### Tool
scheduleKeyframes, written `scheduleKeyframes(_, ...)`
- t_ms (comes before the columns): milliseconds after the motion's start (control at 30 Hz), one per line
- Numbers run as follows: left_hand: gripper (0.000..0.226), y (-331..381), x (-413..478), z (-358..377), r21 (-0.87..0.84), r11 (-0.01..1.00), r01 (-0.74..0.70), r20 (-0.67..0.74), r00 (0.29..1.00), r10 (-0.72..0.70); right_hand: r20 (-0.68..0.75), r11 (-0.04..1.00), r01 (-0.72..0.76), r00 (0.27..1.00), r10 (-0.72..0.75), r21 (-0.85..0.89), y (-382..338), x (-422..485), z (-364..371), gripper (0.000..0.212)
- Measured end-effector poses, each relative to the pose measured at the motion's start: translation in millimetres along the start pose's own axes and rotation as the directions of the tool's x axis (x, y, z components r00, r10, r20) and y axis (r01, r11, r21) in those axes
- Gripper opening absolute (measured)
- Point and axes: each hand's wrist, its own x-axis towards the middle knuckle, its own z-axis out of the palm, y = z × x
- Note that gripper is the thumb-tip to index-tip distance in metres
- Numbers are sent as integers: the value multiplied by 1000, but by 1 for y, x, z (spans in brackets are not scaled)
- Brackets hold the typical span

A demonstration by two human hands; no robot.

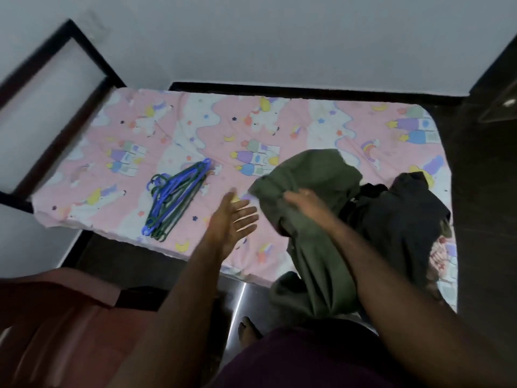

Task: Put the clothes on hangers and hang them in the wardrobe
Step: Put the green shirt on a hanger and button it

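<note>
A narrow bed [279, 130] with a pink cartoon-print sheet carries everything. Near its front edge, toward the left end, lies a bundle of thin blue and green plastic hangers [174, 198], stacked together with their hooks pointing to the left end.

Toward the right end, a crumpled olive-green cloth garment [310, 180] is lifted off the sheet, and its lower part hangs over the front edge of the bed toward the floor. The right hand [303, 203] is at the top of this garment with its fingers buried in the folds; the blur hides whether they clamp the cloth. The left hand [233, 222] hovers above the front edge, between the hangers and the green garment, palm turned inward, its fingers straight and slightly apart, holding nothing.

Just beside the green garment, at the right front corner of the bed, sits a heap of dark, near-black clothes [402, 217], touching the green one.

A reddish-brown plastic chair [56, 317] stands on the floor at the lower left.
</note>
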Motion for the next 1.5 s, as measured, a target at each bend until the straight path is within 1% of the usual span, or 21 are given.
scheduleKeyframes(100, 96, 5, 11, -39, -170, 973, 159, 100, 985, -143, 281, 997, -55, 959, 35, 63, 8, -16, 34, 14)
scheduleKeyframes(200, 65, 3, -2, -23, -190, 960, 206, 172, 970, -174, 340, 997, -56, 938, 71, -53, 24, -24, 44, 11)
scheduleKeyframes(267, 37, 3, -8, -7, -249, 959, 137, 16, 990, -137, 251, 993, -89, 962, 106, -79, 26, -21, 41, 17)
scheduleKeyframes(333, 31, 3, -10, -2, -245, 968, -47, -180, 984, 2, 75, 989, -66, 994, 77, -133, 30, -19, 34, 22)
scheduleKeyframes(433, 43, 8, -17, -7, 266, 924, -276, -243, 908, 341, -251, 980, 35, 964, -85, -195, 29, -7, 14, 32)
scheduleKeyframes(500, 43, 6, -26, -3, 614, 680, -400, 9, 865, 501, -177, 998, -2, 984, -10, -66, 24, 3, 10, 50)
scheduleKeyframes(600, 34, -11, -31, 10, 696, 388, -604, 511, 796, 323, 5, 999, -40, 999, 40, 33, 25, 19, 24, 45)
scheduleKeyframes(633, 33, -19, -33, 11, 700, 398, -593, 537, 804, 254, -39, 999, -35, 999, 36, 25, 28, 25, 29, 35)
scheduleKeyframes(667, 33, -24, -35, 9, 665, 507, -548, 495, 832, 250, -128, 999, -37, 991, 40, 30, 31, 31, 33, 27)
scheduleKeyframes(733, 30, -34, -34, -10, 494, 731, -470, 276, 882, 381, -271, 997, -28, 961, 48, 78, 33, 39, 36, 16)
scheduleKeyframes(767, 29, -37, -32, -23, 486, 748, -453, 135, 884, 447, -296, 996, -10, 955, 37, 92, 30, 41, 37, 13)
scheduleKeyframes(833, 48, -38, -21, -54, 673, 637, -375, -32, 846, 531, -258, 999, 15, 966, -2, 49, 21, 41, 41, 15)
scheduleKeyframes(900, 88, -32, -7, -77, 794, 545, -271, -17, 885, 465, -90, 999, 31, 995, -34, -25, 7, 36, 54, 23)
scheduleKeyframes(967, 105, -21, 3, -85, 796, 533, -286, 51, 910, 412, 115, 990, 41, 993, -25, -137, -7, 30, 67, 24)
scheduleKeyframes(1000, 95, -17, 10, -88, 744, 584, -324, 79, 911, 405, 188, 980, 58, 982, -22, -188, -12, 28, 72, 21)
scheduleKeyframes(1067, 47, -10, 9, -83, 584, 756, -296, 80, 948, 309, 208, 975, 109, 976, -68, -193, -17, 29, 81, 15)
scheduleKeyframes(1100, 30, -7, 8, -80, 487, 841, -235, 49, 969, 242, 156, 977, 139, 981, -114, -161, -17, 31, 83, 16)
scheduleKeyframes(1200, 23, -7, 14, -80, 149, 971, -185, -56, 979, 195, -110, 974, 214, 969, -221, -71, -6, 40, 77, 19)
scheduleKeyframes(1267, 23, -2, 14, -76, 155, 959, -236, -164, 951, 261, -239, 961, 203, 940, -245, -188, 10, 46, 66, 23)
scheduleKeyframes(1400, 31, 16, 14, -64, 577, 726, -374, -208, 792, 573, -353, 787, 108, 851, -389, -607, 32, 51, 41, 73)
scheduleKeyframes(1500, 31, 32, 7, -46, 720, 513, -466, -40, 711, 702, -121, 729, 278, 889, -442, -625, 30, 49, 45, 102)
